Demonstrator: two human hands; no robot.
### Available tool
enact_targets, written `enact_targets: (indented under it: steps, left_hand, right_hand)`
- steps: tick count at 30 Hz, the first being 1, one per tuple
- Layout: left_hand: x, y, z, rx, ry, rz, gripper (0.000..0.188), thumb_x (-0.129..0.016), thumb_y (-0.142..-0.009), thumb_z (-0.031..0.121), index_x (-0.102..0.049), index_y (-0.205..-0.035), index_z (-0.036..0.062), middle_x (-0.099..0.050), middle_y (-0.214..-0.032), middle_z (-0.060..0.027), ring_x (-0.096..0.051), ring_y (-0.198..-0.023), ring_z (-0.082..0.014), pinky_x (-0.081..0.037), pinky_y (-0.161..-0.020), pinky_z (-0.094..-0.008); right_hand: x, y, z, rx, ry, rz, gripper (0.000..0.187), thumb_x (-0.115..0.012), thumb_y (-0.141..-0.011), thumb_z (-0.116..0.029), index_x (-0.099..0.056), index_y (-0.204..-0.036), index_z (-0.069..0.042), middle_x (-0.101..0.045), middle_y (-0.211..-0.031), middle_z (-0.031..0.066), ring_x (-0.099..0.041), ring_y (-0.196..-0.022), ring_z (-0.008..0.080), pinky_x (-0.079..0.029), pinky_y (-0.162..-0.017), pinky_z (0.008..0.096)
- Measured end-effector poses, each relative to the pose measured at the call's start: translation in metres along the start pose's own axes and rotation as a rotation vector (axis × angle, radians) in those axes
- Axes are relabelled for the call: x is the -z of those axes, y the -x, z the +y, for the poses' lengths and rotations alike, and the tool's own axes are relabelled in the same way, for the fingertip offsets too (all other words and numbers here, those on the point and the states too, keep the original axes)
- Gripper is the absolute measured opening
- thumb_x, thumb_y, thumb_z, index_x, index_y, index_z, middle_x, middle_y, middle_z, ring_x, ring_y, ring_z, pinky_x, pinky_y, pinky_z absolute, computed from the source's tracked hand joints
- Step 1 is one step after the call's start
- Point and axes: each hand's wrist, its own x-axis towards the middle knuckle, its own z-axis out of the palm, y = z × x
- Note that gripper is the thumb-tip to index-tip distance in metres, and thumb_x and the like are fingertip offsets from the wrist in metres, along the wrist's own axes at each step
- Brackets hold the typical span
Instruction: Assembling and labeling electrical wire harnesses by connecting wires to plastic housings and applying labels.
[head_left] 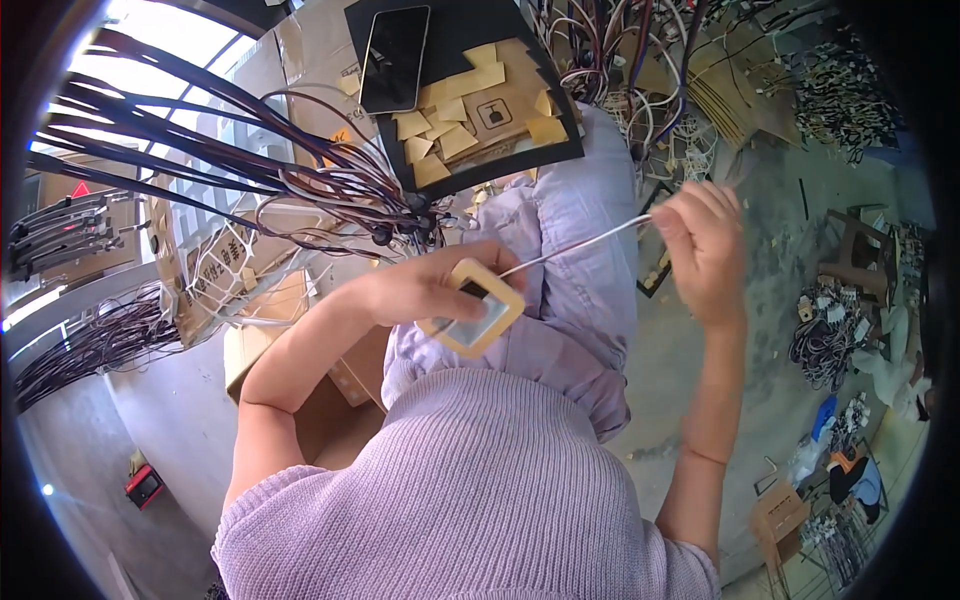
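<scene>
Over my lap, my left hand is closed, with a tan, rounded-square ring around its fingers; it looks like a roll of tape. A thin white and dark cable runs from those fingers up to the right. At its other end my right hand is raised and closed on the cable, slightly blurred. Between the two hands the cable is stretched nearly straight. Ahead of my knees lies a black board bearing several yellowish paper or tape pieces and a dark-screened phone.
A thick bundle of dark cables spreads to the far left, gathered near the board. More wires hang beyond it. An open cardboard box stands beside my left leg. Cable heaps and a small carton lie on the right-hand floor.
</scene>
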Motion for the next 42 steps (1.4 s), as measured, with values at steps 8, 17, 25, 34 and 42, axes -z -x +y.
enact_targets:
  steps: [8, 17, 25, 34, 42]
  left_hand:
    - [-0.056, 0.002, 0.004, -0.086, 0.046, -0.102, 0.06, -0.054, -0.087, 0.001, -0.021, -0.138, -0.0008, -0.052, -0.12, -0.0153, -0.053, -0.113, -0.0193, -0.042, -0.094, -0.0302]
    - [-0.087, 0.008, -0.001, -0.17, 0.172, -0.077, 0.054, -0.055, -0.084, -0.001, -0.031, -0.132, -0.0015, -0.051, -0.117, -0.0131, -0.052, -0.114, -0.0194, -0.041, -0.095, -0.0317]
    - [-0.094, 0.012, 0.006, -0.143, 0.11, -0.072, 0.055, -0.054, -0.082, -0.006, -0.032, -0.132, -0.0007, -0.051, -0.116, -0.012, -0.054, -0.111, -0.02, -0.043, -0.093, -0.0314]
    - [-0.091, 0.014, -0.002, -0.142, 0.183, -0.038, 0.053, -0.055, -0.084, 0.006, -0.032, -0.131, -0.0012, -0.044, -0.123, -0.0121, -0.049, -0.113, -0.0185, -0.04, -0.097, -0.0329]
    - [-0.056, -0.031, 0.007, -0.365, 0.172, 0.522, 0.034, -0.047, -0.09, 0.006, -0.04, -0.124, 0.0029, -0.052, -0.109, -0.0039, -0.052, -0.103, -0.0111, -0.042, -0.09, -0.0251]
  right_hand:
    - [-0.003, 0.044, -0.083, 0.037, -0.611, -0.298, 0.023, -0.065, -0.079, -0.003, -0.061, -0.102, -0.005, -0.055, -0.087, 0.0093, -0.058, -0.081, 0.0285, -0.048, -0.073, 0.0391]
    - [0.002, 0.073, -0.104, -0.095, -0.674, -0.044, 0.016, -0.071, -0.07, 0.002, -0.068, -0.085, -0.004, -0.052, -0.066, 0.0046, -0.051, -0.058, 0.0174, -0.04, -0.052, 0.0294]
    - [0.012, 0.088, -0.118, -0.275, -0.749, 0.005, 0.013, -0.067, -0.071, 0.003, -0.063, -0.081, -0.005, -0.051, -0.069, 0.0059, -0.049, -0.058, 0.0216, -0.04, -0.052, 0.0326]
    - [0.012, 0.089, -0.115, -0.324, -0.785, 0.017, 0.014, -0.066, -0.074, 0.004, -0.065, -0.085, -0.004, -0.053, -0.069, 0.005, -0.05, -0.057, 0.0179, -0.039, -0.05, 0.0292]
    - [-0.028, 0.054, -0.102, -0.058, -0.282, 0.552, 0.05, -0.085, -0.063, -0.017, -0.052, -0.099, -0.006, -0.056, -0.089, 0.009, -0.055, -0.082, 0.0267, -0.043, -0.076, 0.0362]
